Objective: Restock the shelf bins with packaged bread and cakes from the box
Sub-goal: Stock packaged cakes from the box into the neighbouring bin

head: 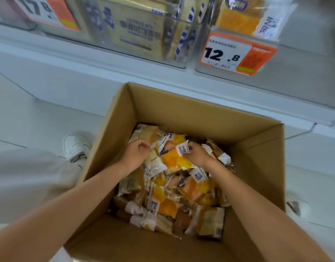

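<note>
Packs of bread and cakes (170, 186) lay piled under & around both hands in the box (200, 110), so lots was left. Left hand (136, 154) and right hand (197, 154) each pinched a pack. Bins (144, 35) above looked part full.

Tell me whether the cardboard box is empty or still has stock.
Still stocked: the open cardboard box holds a loose pile of wrapped cakes covering its bottom, well below the rim.

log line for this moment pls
stage: picking from box | left hand: on packets | right hand: pinching yellow cake packet | shelf bins: part stocked
</note>
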### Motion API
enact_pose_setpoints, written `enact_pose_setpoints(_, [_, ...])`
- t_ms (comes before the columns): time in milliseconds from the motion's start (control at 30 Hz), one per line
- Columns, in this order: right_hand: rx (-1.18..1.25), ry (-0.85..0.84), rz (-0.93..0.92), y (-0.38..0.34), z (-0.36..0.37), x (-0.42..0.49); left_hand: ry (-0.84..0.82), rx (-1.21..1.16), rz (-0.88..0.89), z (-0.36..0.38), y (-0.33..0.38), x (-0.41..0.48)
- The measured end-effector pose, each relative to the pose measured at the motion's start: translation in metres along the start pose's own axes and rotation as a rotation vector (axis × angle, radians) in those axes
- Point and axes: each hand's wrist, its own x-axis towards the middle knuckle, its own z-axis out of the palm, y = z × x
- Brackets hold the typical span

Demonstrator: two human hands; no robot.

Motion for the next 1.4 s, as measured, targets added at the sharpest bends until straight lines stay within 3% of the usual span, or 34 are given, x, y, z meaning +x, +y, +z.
enact_pose_setpoints(167, [0.459, 0.079, 0.001, -0.001, -0.032, -0.034, 0.085, -0.079, -0.016, 0.014, 0.003, 0.002])
enact_pose_setpoints(300, [0.773, -0.134, -0.023, -0.004, -0.042, -0.055, -0.357, -0.444, -0.233, 0.024, 0.013, -0.004])
enact_pose_setpoints(367, [0.777, -0.218, -0.034, -0.001, -0.036, -0.06, -0.38, -0.573, -0.264, 0.026, 0.01, -0.008])
enact_pose_setpoints(533, [0.33, -0.052, 0.104, 0.042, -0.005, -0.053, -0.124, -0.445, -0.248, 0.014, -0.016, -0.007])
enact_pose_setpoints(600, [0.248, -0.104, 0.167, 0.057, 0.013, -0.049, -0.093, -0.435, -0.269, 0.009, -0.026, -0.005])
enact_pose_setpoints(733, [0.08, -0.011, 0.223, 0.065, 0.034, -0.042, -0.072, -0.488, -0.272, 0.011, -0.03, -0.005])
enact_pose_setpoints(867, [0.201, -0.04, 0.075, 0.049, 0.017, -0.053, -0.035, -0.496, -0.224, 0.009, -0.023, -0.002])
enact_pose_setpoints(1000, [0.532, 0.097, -0.061, 0.009, -0.022, -0.07, -0.012, -0.491, -0.155, 0.005, -0.005, -0.003])
enact_pose_setpoints(1133, [0.868, 0.12, -0.075, -0.033, -0.045, -0.071, -0.157, -0.474, -0.108, 0.002, 0.028, -0.016])
enact_pose_setpoints(1233, [0.832, 0.172, -0.062, -0.061, -0.051, -0.077, -0.304, -0.352, -0.047, 0.005, 0.05, -0.028])
enact_pose_setpoints(1400, [0.693, 0.169, -0.14, -0.085, -0.076, -0.122, -0.09, -0.137, 0.302, 0.007, 0.095, -0.065])
